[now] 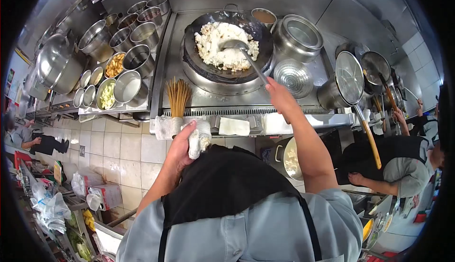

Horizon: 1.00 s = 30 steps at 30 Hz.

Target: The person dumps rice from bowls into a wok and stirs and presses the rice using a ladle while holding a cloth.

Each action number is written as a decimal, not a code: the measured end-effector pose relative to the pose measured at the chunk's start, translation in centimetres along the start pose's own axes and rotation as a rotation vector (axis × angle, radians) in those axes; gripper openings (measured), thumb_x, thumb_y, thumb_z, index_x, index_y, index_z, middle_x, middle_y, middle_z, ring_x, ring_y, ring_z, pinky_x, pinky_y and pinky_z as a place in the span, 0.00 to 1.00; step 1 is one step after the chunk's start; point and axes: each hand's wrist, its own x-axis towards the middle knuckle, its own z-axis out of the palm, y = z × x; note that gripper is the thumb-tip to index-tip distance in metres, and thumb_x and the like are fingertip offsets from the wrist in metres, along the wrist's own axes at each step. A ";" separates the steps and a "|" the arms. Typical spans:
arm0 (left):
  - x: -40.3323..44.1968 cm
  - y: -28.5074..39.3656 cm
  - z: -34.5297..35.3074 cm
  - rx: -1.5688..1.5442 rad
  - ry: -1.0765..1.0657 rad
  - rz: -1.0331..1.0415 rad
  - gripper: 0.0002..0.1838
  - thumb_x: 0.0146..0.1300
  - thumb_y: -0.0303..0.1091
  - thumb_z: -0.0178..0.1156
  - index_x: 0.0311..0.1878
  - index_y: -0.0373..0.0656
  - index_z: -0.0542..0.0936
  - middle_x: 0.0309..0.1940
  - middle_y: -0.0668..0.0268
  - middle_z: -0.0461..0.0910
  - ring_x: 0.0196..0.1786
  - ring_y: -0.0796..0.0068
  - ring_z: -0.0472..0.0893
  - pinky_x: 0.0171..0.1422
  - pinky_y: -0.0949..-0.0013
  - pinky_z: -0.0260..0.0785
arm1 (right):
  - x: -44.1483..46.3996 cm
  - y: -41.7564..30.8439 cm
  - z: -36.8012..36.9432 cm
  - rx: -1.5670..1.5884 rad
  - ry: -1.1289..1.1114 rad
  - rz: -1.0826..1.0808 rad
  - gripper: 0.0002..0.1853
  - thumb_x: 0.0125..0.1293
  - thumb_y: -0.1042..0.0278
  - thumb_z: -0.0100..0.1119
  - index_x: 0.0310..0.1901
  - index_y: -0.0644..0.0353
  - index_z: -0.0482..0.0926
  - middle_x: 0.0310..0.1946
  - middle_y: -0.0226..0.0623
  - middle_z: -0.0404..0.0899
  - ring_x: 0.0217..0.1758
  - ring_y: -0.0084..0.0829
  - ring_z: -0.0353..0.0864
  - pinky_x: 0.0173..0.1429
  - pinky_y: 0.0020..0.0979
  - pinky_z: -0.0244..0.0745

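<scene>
My right hand (280, 95) is closed around the handle of a long metal ladle (253, 64). The ladle's bowl rests on a heap of white rice (222, 33) with browned bits, inside a dark wok (263, 56) on the stove. Close to my apron, at the stove's front edge, my left hand (182, 144) is closed on a white cloth (194, 147). Just beyond it a bamboo wok brush (177, 96) stands bristles up, its lower end against another cloth (164, 128).
Steel containers (137, 58) crowd the left counter. Right of the wok are a lidded pot (299, 37), a perforated skimmer (293, 78) and a mesh strainer (350, 75). A large pot (279, 155) stands below the stove edge. A co-worker (403, 165) is at the right.
</scene>
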 end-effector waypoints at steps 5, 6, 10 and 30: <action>-1.3 -0.3 -1.5 -0.085 0.033 0.009 0.23 0.78 0.49 0.54 0.61 0.38 0.78 0.47 0.56 0.85 0.43 0.60 0.87 0.49 0.57 0.82 | -5.8 4.0 2.0 -0.161 0.363 -0.409 0.27 0.83 0.55 0.43 0.80 0.44 0.60 0.31 0.43 0.77 0.25 0.30 0.75 0.23 0.38 0.71; -1.2 -0.6 -2.5 -0.109 0.037 -0.003 0.23 0.78 0.48 0.54 0.62 0.37 0.78 0.49 0.54 0.86 0.45 0.58 0.87 0.51 0.56 0.82 | -4.7 5.2 2.9 -0.156 0.316 -0.374 0.28 0.83 0.55 0.44 0.81 0.44 0.60 0.34 0.45 0.78 0.28 0.34 0.78 0.28 0.40 0.74; -0.2 -1.1 -1.0 -0.044 0.053 -0.064 0.22 0.76 0.48 0.57 0.58 0.37 0.77 0.42 0.59 0.85 0.40 0.63 0.87 0.44 0.59 0.83 | -3.0 -1.7 1.6 -0.055 -0.073 0.153 0.29 0.82 0.56 0.46 0.81 0.42 0.59 0.51 0.58 0.84 0.46 0.56 0.86 0.53 0.49 0.80; 3.2 0.9 -0.6 -0.129 -0.008 -0.068 0.20 0.77 0.48 0.56 0.54 0.38 0.79 0.42 0.58 0.87 0.40 0.61 0.87 0.44 0.56 0.83 | 6.2 -6.5 -1.9 0.011 -0.032 0.145 0.29 0.82 0.54 0.43 0.80 0.49 0.59 0.52 0.70 0.81 0.60 0.67 0.80 0.64 0.54 0.75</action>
